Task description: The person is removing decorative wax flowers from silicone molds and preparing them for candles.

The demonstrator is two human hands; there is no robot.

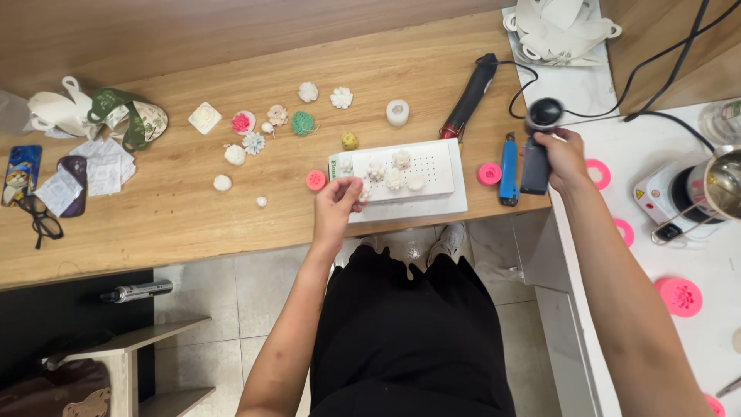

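My left hand [337,202] pinches a small white flower-shaped piece [363,192] at the near left corner of a white flat box [440,174] on the wooden table [177,224]. Several more white flower pieces [395,171] lie on the box. My right hand [566,158] grips a dark heat gun [538,139] by its handle, held over the table's right end with its round nozzle end up and blurred. Its black cable runs off to the upper right.
Loose white, pink and green flower pieces [251,131] lie scattered left of the box. A black-and-red tool [469,96] and a blue cutter [509,166] lie nearby. Pink moulds [679,296], a small hotplate with a metal pot [714,189] stand on the white counter at right.
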